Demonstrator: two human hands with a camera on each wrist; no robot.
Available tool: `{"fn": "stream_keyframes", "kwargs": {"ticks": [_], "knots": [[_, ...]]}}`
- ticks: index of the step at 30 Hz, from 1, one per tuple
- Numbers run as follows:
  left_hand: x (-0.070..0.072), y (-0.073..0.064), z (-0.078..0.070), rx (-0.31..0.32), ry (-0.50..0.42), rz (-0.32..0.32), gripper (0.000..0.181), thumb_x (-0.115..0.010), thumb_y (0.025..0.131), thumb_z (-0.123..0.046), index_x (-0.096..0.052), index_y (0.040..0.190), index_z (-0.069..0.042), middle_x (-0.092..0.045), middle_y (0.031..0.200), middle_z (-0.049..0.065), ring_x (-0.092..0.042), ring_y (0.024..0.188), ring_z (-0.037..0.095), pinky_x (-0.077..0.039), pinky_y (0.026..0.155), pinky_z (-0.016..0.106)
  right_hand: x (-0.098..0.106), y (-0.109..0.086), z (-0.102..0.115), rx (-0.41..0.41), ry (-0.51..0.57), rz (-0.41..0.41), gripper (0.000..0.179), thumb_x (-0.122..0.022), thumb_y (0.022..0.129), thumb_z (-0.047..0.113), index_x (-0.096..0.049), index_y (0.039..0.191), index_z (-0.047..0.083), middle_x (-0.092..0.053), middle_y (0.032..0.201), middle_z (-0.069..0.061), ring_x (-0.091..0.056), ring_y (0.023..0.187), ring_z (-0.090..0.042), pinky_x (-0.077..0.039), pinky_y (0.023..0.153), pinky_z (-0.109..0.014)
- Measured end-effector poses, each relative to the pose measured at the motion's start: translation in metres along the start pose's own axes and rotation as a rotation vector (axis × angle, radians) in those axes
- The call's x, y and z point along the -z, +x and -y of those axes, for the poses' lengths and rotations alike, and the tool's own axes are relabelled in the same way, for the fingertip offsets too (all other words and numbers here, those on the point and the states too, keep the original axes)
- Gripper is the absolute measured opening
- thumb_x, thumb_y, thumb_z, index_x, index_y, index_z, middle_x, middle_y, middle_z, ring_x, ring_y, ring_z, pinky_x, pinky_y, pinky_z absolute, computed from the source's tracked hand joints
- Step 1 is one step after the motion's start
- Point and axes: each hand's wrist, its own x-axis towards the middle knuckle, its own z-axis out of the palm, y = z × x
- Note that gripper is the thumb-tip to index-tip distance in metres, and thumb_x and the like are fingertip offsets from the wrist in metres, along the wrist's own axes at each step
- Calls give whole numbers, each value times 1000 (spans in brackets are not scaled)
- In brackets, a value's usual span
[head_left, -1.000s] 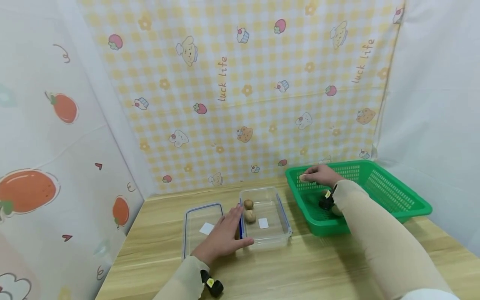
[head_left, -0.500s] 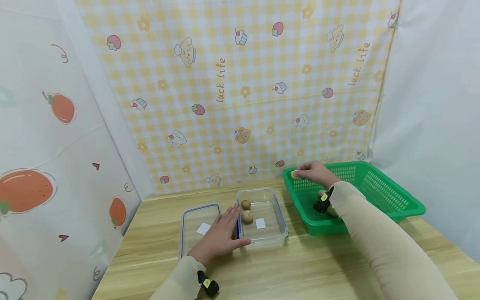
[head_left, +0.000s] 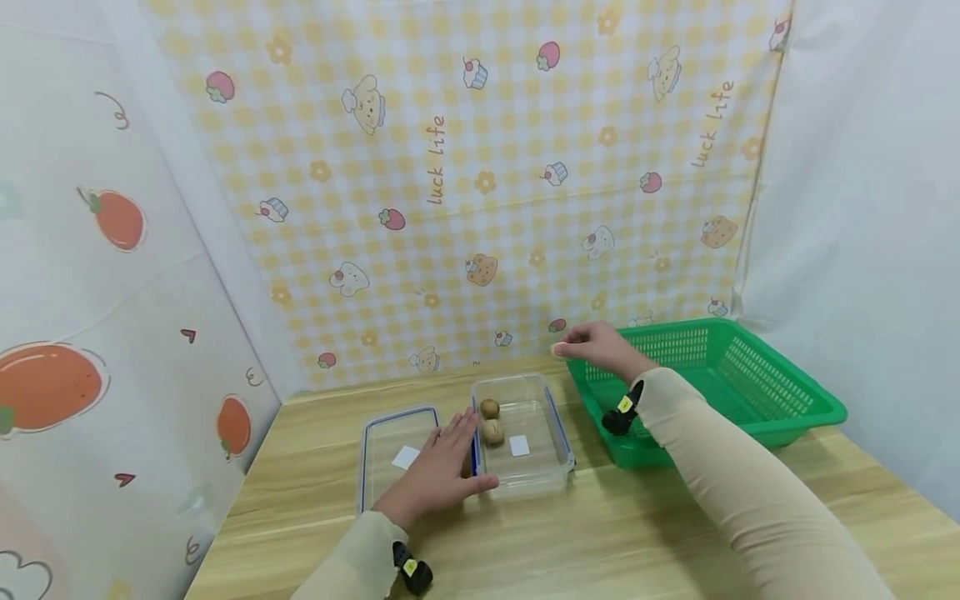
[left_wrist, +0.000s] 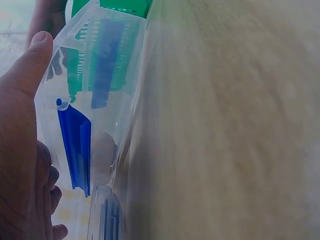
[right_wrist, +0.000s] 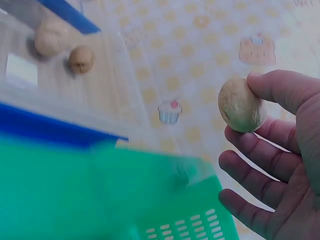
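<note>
My right hand (head_left: 600,346) pinches a pale tan walnut (right_wrist: 242,105) between thumb and fingertips, above the near-left corner region of the green basket (head_left: 795,392). In the head view mostly the walnut's edge shows past the fingers. My left hand (head_left: 442,471) lies with fingers extended along the left side of a clear plastic box (head_left: 561,425), thumb at its front. Inside that box sit a smaller brown walnut (head_left: 490,408) and a paler walnut (head_left: 492,432), side by side at the left wall. A blue clip flap (left_wrist: 75,150) hangs from the box near the left hand.
A clear lid (head_left: 375,446) with a blue seal lies left of the box, partly under the left forearm's reach. The wooden table (head_left: 570,542) carries everything. A checked cloth (head_left: 420,275) hangs behind, and a white sheet (head_left: 862,208) borders the right.
My right hand has moved left with the walnut, from over the basket's inside to its left rim, toward the box. The left hand stays at the box; the head view shifts slightly.
</note>
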Motion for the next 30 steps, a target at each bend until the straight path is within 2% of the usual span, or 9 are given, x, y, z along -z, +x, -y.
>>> {"fn": "stream_keyframes", "kwargs": {"ticks": [7, 14, 22, 26, 30], "knots": [[0, 1, -1, -3, -11, -2, 109, -47, 89, -80, -9, 164, -10, -7, 170, 5, -9, 156, 30, -12, 122, 58, -18, 2, 19, 3, -13, -3, 38, -71, 96, 36, -72, 116, 3, -71, 108, -11, -65, 103, -30, -53, 89, -45], [1, 1, -1, 3, -3, 5, 109, -48, 89, -79, -8, 164, -10, -7, 170, 5, -8, 156, 29, -12, 122, 58, -37, 1, 37, 16, -14, 2, 35, -71, 96, 35, -74, 114, 5, -71, 112, -10, -65, 104, -25, -54, 90, -44], [2, 0, -1, 2, 0, 4, 108, -49, 90, -78, -8, 164, -10, -7, 170, 5, -8, 156, 28, -13, 122, 58, -57, -5, 48, 73, -18, 14, 31, -70, 97, 33, -75, 112, 6, -74, 101, -5, -68, 96, -21, -55, 88, -45], [2, 0, 0, 6, -8, 3, 109, -49, 89, -79, -9, 164, -11, -7, 170, 4, -7, 156, 27, -13, 122, 58, -67, -11, 52, 65, 5, 21, 31, -71, 96, 32, -74, 112, 6, -74, 100, -4, -69, 98, -24, -55, 89, -45], [2, 1, 0, 6, -18, 7, 110, -48, 88, -80, -9, 164, -11, -7, 170, 4, -7, 156, 27, -13, 122, 58, -79, -14, 53, 60, 37, 33, 30, -72, 96, 32, -75, 111, 6, -74, 98, -3, -69, 98, -26, -56, 86, -42]]}}
